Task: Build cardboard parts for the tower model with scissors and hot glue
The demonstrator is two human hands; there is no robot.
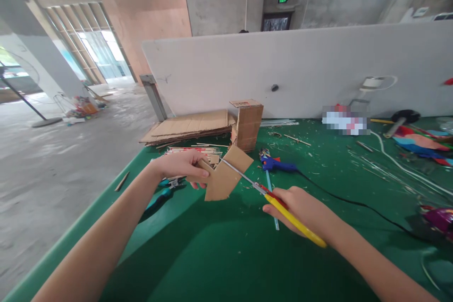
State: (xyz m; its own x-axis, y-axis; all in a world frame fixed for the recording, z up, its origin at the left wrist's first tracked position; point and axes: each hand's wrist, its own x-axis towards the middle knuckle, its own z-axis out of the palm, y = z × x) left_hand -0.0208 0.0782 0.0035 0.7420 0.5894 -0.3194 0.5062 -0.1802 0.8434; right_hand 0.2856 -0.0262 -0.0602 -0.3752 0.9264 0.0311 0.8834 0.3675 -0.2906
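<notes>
My left hand [184, 165] pinches a notched piece of cardboard [226, 179] above the green table. In my right hand [297, 207] is a pair of scissors [283, 210] with yellow and red handles. Their blades lie along the cardboard's upper part, with the tip near the notch; I cannot tell whether they are cutting into it. Below my left wrist lie teal-handled pliers [161, 197]. Beyond the scissors rests a blue glue gun [278, 164], with a clear glue stick [271, 193] lying close to it.
Flat cardboard sheets [191, 125] and an upright cardboard box [248, 127] stand at the back left, with thin wooden sticks [201, 150] before them. A black cord [347, 199] runs right across the green table [198, 255]. A white panel [219, 75] closes off the back.
</notes>
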